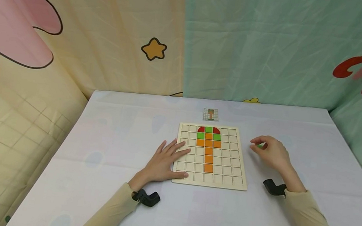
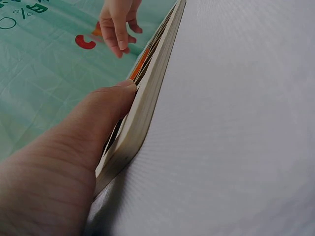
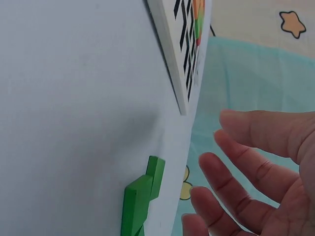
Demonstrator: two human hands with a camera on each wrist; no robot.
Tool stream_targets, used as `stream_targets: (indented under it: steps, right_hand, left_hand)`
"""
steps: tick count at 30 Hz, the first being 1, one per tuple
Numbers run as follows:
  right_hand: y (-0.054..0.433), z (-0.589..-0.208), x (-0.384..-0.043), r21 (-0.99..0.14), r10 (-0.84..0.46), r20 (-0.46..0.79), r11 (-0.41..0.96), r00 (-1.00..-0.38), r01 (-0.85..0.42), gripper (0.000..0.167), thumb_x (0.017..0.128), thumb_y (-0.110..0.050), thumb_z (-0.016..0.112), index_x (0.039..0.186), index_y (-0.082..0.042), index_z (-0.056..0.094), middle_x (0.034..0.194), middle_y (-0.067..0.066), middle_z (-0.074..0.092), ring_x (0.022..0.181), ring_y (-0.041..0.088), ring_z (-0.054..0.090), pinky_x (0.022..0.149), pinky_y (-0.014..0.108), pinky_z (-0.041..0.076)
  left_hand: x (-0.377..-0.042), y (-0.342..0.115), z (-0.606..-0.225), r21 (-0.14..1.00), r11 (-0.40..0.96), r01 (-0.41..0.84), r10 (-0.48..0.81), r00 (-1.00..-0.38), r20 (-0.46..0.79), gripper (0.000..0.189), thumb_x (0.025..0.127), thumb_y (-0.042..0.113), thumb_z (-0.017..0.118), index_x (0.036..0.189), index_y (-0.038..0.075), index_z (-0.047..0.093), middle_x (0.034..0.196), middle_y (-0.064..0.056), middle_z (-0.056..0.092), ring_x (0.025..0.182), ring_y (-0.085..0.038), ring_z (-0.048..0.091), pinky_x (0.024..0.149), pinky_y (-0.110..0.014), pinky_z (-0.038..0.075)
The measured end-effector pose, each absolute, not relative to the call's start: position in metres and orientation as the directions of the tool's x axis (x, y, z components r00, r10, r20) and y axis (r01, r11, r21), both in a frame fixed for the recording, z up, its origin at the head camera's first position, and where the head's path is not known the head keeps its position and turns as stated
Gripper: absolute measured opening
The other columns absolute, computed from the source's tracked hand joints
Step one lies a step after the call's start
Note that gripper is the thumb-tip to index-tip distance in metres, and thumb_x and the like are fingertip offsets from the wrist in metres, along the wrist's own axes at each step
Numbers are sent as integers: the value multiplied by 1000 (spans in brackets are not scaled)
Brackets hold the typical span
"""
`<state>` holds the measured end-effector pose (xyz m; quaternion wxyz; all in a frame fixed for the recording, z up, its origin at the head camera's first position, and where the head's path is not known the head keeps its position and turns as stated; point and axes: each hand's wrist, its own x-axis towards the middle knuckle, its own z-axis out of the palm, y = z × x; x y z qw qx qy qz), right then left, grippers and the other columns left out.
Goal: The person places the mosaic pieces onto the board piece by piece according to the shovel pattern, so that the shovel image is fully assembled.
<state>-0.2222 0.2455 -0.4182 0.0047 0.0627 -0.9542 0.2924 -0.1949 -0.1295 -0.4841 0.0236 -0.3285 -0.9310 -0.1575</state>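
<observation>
My left hand point(image 1: 163, 161) rests spread on the left edge of a wooden grid board point(image 1: 228, 171), its thumb on the lower left corner. Red rounded tiles, green tiles point(image 1: 208, 129) and orange tiles point(image 1: 208, 151) form a tree-like shape on the grid. To the right of the board, my right hand point(image 1: 274, 152) hovers over the table with fingers loosely bent and apart, holding nothing. Below it lie several loose green blocks point(image 3: 135, 201), mostly hidden by the hand in the head view.
A small pattern card point(image 1: 210, 114) lies behind the board, printed with a similar shape on a grid. A white cloth covers the table point(image 1: 114, 131). Printed curtains point(image 1: 244, 41) hang behind and at the sides. Each wrist wears a black camera mount point(image 1: 147, 198).
</observation>
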Motion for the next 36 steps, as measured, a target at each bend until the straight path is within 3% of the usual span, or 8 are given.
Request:
stream_targets:
  steps: [7, 18, 36]
  right_hand:
    - [257, -424, -227, -536, -110, -17, 840, -994, -84, 40, 87, -26, 69, 119, -1, 64, 116, 21, 56, 103, 38, 48, 70, 47, 43]
    - [263, -427, -230, -508, -152, -44, 854, -987, -109, 41, 84, -23, 72, 113, 4, 64, 101, 22, 56, 91, 36, 49, 65, 42, 41]
    - [267, -431, -231, -500, -123, -82, 863, -989, -66, 33, 84, -27, 71, 103, -2, 63, 94, 11, 59, 79, 26, 53, 60, 36, 40]
  left_hand:
    - [-194, -130, -483, 280, 739, 613, 601, -788, 138, 82, 82, 68, 54, 150, 26, 32, 156, -1, 19, 143, -25, 5, 111, -50, -2]
    - [-195, -129, -483, 284, 741, 609, 599, -790, 132, 82, 82, 67, 55, 150, 26, 31, 157, -1, 17, 143, -24, 4, 112, -49, -3]
    - [-193, -129, -480, 291, 739, 608, 600, -790, 128, 82, 82, 67, 55, 150, 26, 32, 156, -1, 18, 143, -25, 5, 112, -49, -2]
